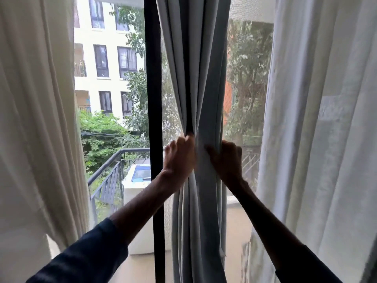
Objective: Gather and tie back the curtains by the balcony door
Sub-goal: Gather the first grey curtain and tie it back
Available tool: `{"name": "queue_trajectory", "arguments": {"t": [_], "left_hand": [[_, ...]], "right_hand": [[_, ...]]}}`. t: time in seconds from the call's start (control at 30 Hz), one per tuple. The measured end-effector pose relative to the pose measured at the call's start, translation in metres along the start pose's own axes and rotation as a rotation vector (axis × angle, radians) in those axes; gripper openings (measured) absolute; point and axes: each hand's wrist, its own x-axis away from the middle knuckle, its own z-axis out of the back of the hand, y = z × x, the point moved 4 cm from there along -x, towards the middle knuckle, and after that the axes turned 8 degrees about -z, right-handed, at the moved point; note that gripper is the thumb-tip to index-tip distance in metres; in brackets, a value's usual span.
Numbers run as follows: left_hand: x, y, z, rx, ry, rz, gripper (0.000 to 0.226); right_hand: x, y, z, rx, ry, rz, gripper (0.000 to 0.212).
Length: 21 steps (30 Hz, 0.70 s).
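Here, soft cloth wants a firm waist-hold

A wide cream fabric curtain (36, 119) hangs left, a white sheer curtain (326, 119) right. Between them, beside the black door frame (153, 78), the grey-blue pleated curtain (204, 78) is bunched into a column. It looks light, limp and likely to slip, so I would hold it at the pinch. My left grip (179, 158) clutches its folds; my right grip (226, 160) wraps the far side.

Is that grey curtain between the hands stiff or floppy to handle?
Probably floppy: the grey curtain folds into deep pleats where the left hand and right hand squeeze it. Seemingly weighty cloth, since it hangs straight and blocks the light. Released, it would likely spread.
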Motion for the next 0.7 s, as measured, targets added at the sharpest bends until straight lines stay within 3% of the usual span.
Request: {"name": "queue_trajectory", "arguments": {"t": [0.17,0.3,0.43,0.53,0.7], "left_hand": [[0.018,0.019,-0.008,-0.188,-0.078,-0.061,0.041],[0.053,0.021,-0.031,-0.279,-0.137,-0.145,0.047],[0.097,0.025,-0.056,-0.152,-0.325,-0.147,0.043],[0.127,0.021,-0.064,-0.013,-0.315,-0.071,0.032],[0.165,0.015,-0.092,0.083,-0.389,-0.118,0.029]], "right_hand": [[0.027,0.001,0.004,-0.026,0.015,-0.056,0.048],[0.058,0.004,0.006,-0.117,-0.076,-0.064,0.050],[0.099,0.022,-0.006,-0.081,-0.240,-0.127,0.035],[0.130,0.038,-0.015,-0.071,-0.311,-0.116,0.030],[0.175,0.057,-0.037,0.011,-0.324,-0.179,0.030]]}}
